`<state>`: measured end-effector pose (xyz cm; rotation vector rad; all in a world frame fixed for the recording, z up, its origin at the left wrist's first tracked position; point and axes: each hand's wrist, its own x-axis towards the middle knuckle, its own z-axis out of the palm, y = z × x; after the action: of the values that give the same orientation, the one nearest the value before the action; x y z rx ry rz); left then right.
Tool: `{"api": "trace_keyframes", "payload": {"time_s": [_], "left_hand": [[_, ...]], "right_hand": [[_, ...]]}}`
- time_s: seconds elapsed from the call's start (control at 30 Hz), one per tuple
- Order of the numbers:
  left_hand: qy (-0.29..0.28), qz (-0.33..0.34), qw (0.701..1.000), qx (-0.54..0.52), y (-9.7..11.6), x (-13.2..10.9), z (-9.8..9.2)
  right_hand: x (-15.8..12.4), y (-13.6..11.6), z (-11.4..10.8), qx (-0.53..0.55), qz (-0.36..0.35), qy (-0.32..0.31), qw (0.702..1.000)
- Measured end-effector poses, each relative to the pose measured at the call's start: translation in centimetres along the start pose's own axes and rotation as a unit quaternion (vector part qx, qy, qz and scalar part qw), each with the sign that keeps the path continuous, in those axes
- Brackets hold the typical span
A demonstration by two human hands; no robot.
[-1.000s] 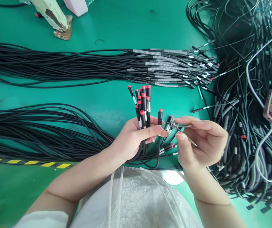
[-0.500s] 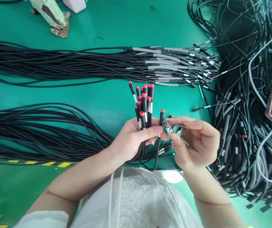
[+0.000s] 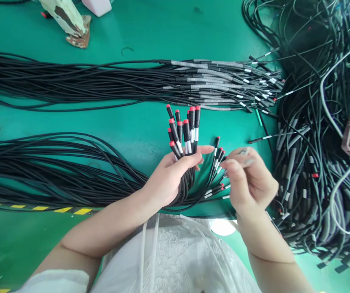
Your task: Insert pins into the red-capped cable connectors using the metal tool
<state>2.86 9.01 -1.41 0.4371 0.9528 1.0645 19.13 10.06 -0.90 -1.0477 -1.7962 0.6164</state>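
My left hand (image 3: 168,179) is closed round a bunch of black cables with red-tipped connectors (image 3: 187,130), and their ends stand up like a fan above the fingers. My right hand (image 3: 251,183) is just to the right, slightly blurred, with its fingers curled and pinched together. Its fingertips sit beside a few loose red-tipped cable ends (image 3: 217,152) that lie on the green table. What the pinch holds is hidden. More red-tipped ends (image 3: 216,190) lie below, between the two hands.
The held cables run left as a long black bundle (image 3: 55,171). A second row of cables (image 3: 101,83) with grey sleeved ends (image 3: 211,81) lies farther back. A tangled cable heap (image 3: 315,122) fills the right side. A white plastic bag (image 3: 177,256) lies on my lap.
The single cable my left thumb held apart is no longer separate. The metal tweezers seen in my right hand are out of sight, and that hand has curled and turned palm down.
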Motion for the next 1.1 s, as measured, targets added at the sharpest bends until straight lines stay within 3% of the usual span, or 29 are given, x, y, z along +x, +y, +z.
{"api": "trace_keyframes", "payload": {"time_s": [0.1, 0.2, 0.4, 0.6, 0.83, 1.1], "left_hand": [[-0.038, -0.004, 0.999, -0.038, 0.0, -0.1, 0.1], [-0.065, -0.001, 0.997, -0.049, 0.0, -0.1, 0.2], [-0.009, -0.003, 0.995, -0.101, -0.4, 0.2, 0.1], [0.048, 0.027, 0.995, -0.085, -0.1, 0.3, -0.1], [-0.020, -0.017, 0.995, -0.097, 0.2, 0.2, 0.2], [-0.025, -0.047, 0.993, -0.105, 0.4, 0.3, 0.1]], "right_hand": [[0.2, -0.1, 0.2, -0.018, 0.015, -0.130, 0.991], [0.3, -0.1, 0.5, 0.005, 0.015, -0.187, 0.982], [0.6, -0.3, 0.0, 0.008, 0.021, -0.236, 0.971], [0.6, -0.4, -0.3, -0.012, 0.012, -0.206, 0.978], [1.2, -0.4, -1.2, 0.029, 0.009, -0.321, 0.947], [1.2, -0.1, -1.5, 0.074, -0.002, -0.362, 0.929]]}}
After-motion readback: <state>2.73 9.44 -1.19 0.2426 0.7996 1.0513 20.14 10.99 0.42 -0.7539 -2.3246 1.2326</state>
